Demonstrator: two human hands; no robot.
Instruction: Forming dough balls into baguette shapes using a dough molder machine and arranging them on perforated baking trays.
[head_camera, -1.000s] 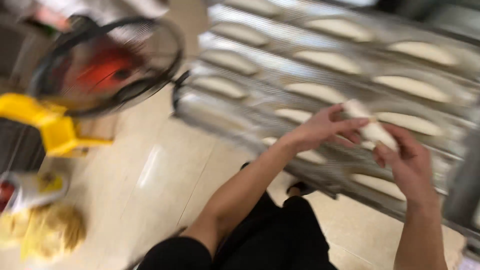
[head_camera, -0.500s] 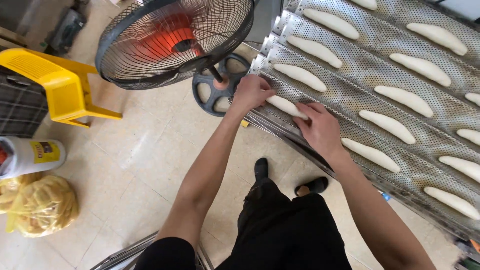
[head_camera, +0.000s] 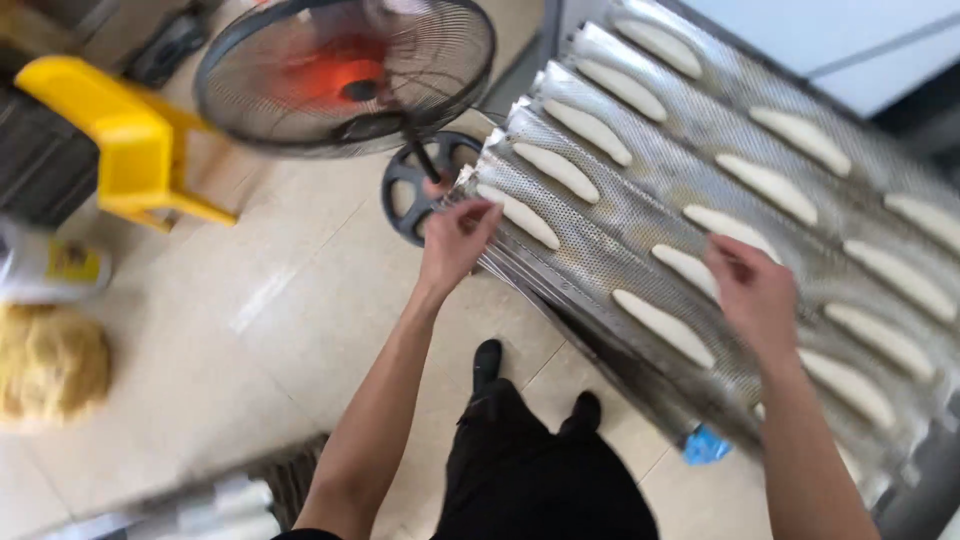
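Observation:
A perforated metal baguette tray with long grooves runs from the middle to the right, holding several pale raw dough sticks. My left hand hovers at the tray's near left end, fingers apart, just beside one dough stick. My right hand is further right over the tray, fingers loosely curled above another dough stick, with a third stick just below it. Neither hand holds anything.
A standing fan with a round black base stands on the tiled floor left of the tray. A yellow plastic stool is at the far left. A yellowish bag lies at the left edge. My feet are below.
Both hands have lifted off the dough stick they pressed at the tray's near end. My right hand has moved to the right along the tray; my left stays near the left end.

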